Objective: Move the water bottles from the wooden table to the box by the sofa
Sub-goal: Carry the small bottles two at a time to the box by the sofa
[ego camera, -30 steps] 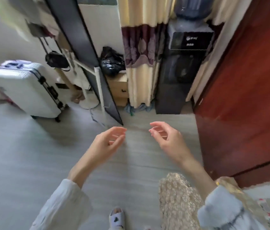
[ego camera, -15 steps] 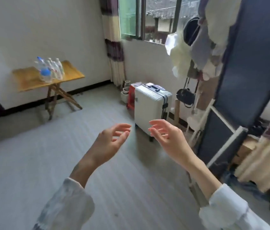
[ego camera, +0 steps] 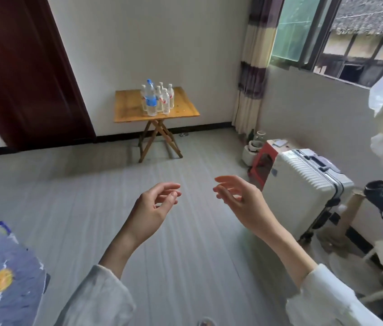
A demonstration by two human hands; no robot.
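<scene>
The left hand (ego camera: 154,211) and right hand (ego camera: 238,201) hang loosely open, fingers curled, holding nothing. Well beyond them, the water bottles (ego camera: 157,98), perhaps 7, stand clustered on the wooden table (ego camera: 185,109) against the far wall. A white suitcase (ego camera: 303,191) stands just right of the right hand.

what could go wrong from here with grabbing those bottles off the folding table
1. The water bottles stand bunched tightly on the wooden table; reaching for one could knock its neighbours over, perhaps off the edge.
2. The table stands on thin crossed folding legs, so a bump might wobble it.
3. Both the left hand and right hand are empty; grabbing several at once risks a drop.
</scene>
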